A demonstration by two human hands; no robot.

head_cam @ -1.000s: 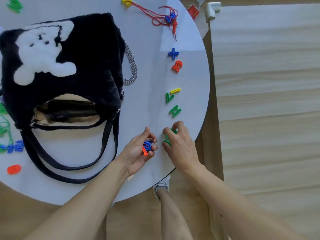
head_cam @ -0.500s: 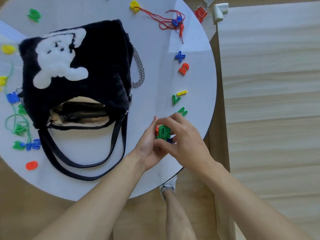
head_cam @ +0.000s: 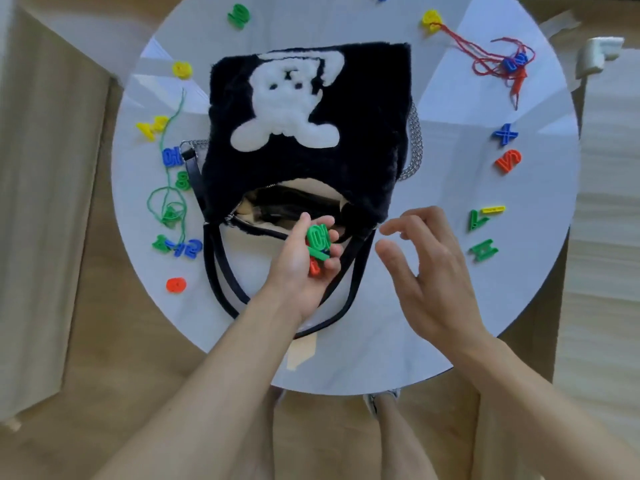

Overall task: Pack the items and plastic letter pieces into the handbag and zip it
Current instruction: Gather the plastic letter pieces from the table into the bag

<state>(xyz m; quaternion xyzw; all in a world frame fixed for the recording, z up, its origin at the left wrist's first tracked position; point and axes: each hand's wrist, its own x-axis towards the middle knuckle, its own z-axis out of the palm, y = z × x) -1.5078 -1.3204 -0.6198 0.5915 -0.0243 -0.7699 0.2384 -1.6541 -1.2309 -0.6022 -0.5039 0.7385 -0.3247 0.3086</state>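
A black furry handbag (head_cam: 367, 133) with a white bear patch lies on the round white table (head_cam: 398, 358), its zip mouth (head_cam: 287, 209) open toward me. My left hand (head_cam: 298, 271) hovers just in front of the mouth, palm up, shut on a small bunch of plastic letter pieces (head_cam: 318, 242), green on top with red and blue under it. My right hand (head_cam: 426, 271) is beside it to the right, fingers spread, holding nothing. Loose letters lie to the right: a green H (head_cam: 483, 250), a green V (head_cam: 477, 220), a red S (head_cam: 507, 161), a blue X (head_cam: 505, 134).
More letters and a green string (head_cam: 169, 202) lie left of the bag, with a red piece (head_cam: 176, 284) near the front left. A red string with blue pieces (head_cam: 512, 64) sits at the back right. The bag's black straps (head_cam: 221, 285) loop toward me. Wooden floor surrounds the table.
My right hand passed the green pieces into my left hand and drew back open. My left hand carried the bunch left to the bag's mouth. The view shifted right to left.
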